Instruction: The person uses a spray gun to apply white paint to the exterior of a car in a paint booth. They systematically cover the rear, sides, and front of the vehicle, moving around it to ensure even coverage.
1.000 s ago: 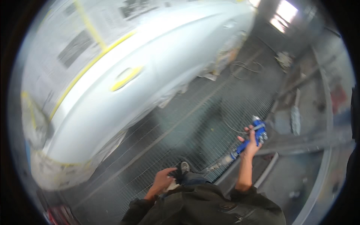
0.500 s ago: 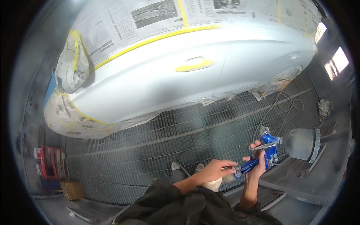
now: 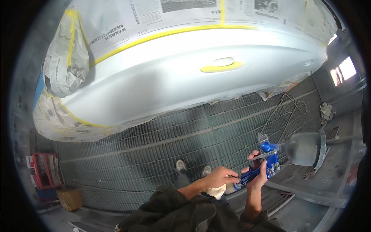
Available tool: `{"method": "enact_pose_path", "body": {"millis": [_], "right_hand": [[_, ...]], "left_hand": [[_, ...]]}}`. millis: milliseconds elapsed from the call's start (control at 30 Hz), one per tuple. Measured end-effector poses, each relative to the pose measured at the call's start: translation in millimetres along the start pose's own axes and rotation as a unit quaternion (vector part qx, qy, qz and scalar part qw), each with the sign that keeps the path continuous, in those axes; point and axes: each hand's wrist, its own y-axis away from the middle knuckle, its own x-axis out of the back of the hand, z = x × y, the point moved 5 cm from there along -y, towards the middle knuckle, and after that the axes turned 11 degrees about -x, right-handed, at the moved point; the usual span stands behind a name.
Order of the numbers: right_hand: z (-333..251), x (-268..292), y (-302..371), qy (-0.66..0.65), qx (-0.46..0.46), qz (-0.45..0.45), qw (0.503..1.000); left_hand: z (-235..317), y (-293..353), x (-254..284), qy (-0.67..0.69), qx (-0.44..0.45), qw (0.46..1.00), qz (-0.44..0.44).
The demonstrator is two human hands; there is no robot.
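My right hand (image 3: 259, 174) is wrapped round the handle of a blue spray gun (image 3: 272, 159), some fingers near its silver trigger. A large translucent grey cup (image 3: 303, 150) is fixed to the gun and lies sideways, out to the right. My left hand (image 3: 221, 178) pinches at the lower end of the handle, by a fitting (image 3: 238, 185); the fingers hide just what they grip. Something cream-coloured and cloth-like (image 3: 216, 191) shows beneath my left hand. Ahead is a white car side panel (image 3: 154, 81) with yellow tape around its handle (image 3: 222, 66).
Newspaper (image 3: 154, 23) edged with yellow tape covers the car's upper part, and the mirror (image 3: 65, 58) is wrapped too. A grated floor (image 3: 166, 147) lies underfoot. A hose (image 3: 290, 104) loops at right. A red rack (image 3: 45, 170) and cardboard box (image 3: 70, 198) stand at left.
The view has shifted slightly, and the car sits a little higher in it. The spray gun has moved slightly left in the picture. Both hands stay on it.
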Motion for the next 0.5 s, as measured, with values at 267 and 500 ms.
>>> {"method": "enact_pose_path", "body": {"millis": [267, 500], "right_hand": [[13.5, -43.3, -27.5, 0.006, 0.037, -0.031, 0.999], [39.9, -8.6, -89.7, 0.009, 0.134, -0.034, 0.990]], "left_hand": [[-104.7, 96.3, 50.9, -0.131, 0.083, 0.958, -0.242], [-308.9, 250.4, 171.8, -0.363, 0.162, 0.916, -0.056]]}}
